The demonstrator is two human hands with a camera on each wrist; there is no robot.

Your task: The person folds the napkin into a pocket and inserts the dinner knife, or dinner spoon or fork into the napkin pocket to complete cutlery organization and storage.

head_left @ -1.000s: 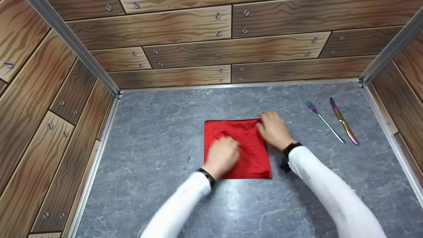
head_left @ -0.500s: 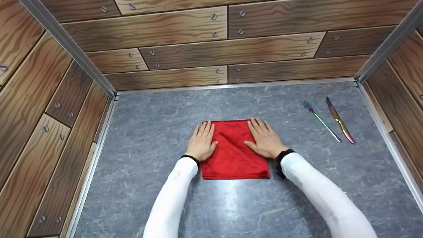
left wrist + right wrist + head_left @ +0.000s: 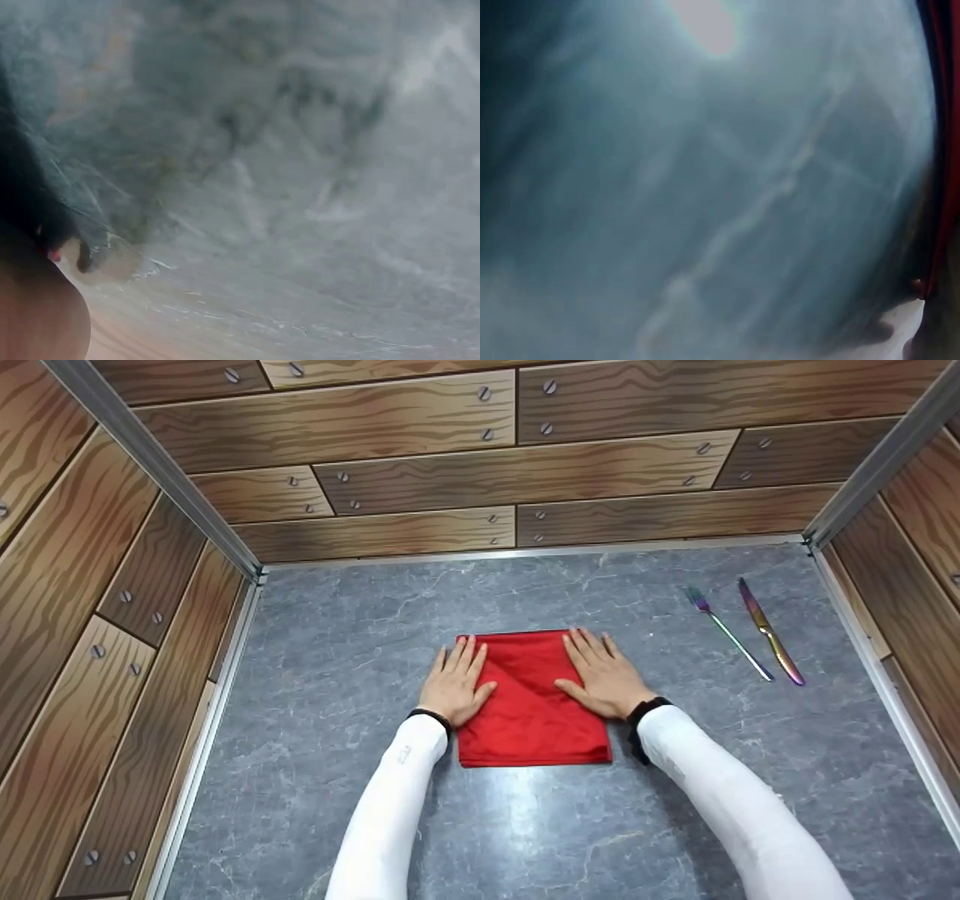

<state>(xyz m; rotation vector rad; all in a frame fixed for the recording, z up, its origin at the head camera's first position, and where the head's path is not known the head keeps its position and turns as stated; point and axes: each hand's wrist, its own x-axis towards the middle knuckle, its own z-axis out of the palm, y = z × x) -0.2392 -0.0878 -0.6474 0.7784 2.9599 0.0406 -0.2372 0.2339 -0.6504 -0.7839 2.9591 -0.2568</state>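
Observation:
In the head view a red cloth (image 3: 532, 712), roughly square with slight wrinkles, lies flat on the grey surface. My left hand (image 3: 454, 686) rests palm down over its left edge, fingers straight and pointing away, thumb on the cloth. Across from it, my right hand (image 3: 605, 679) lies flat on the upper right part with fingers spread. The left wrist view shows mostly grey surface and a blurred bit of the hand (image 3: 41, 319). A strip of the red cloth (image 3: 949, 135) appears at the right edge of the right wrist view.
A rainbow-coloured fork (image 3: 729, 634) and a knife (image 3: 772, 634) lie side by side on the marbled grey surface (image 3: 337, 660), to the right of the cloth. Wood-patterned walls (image 3: 420, 480) with metal edging stand at the back, left and right.
A second ago the left hand was over the middle of the cloth; it moved left to the edge and flattened. The right hand flattened onto the cloth. Over the last half second both hands stayed nearly still.

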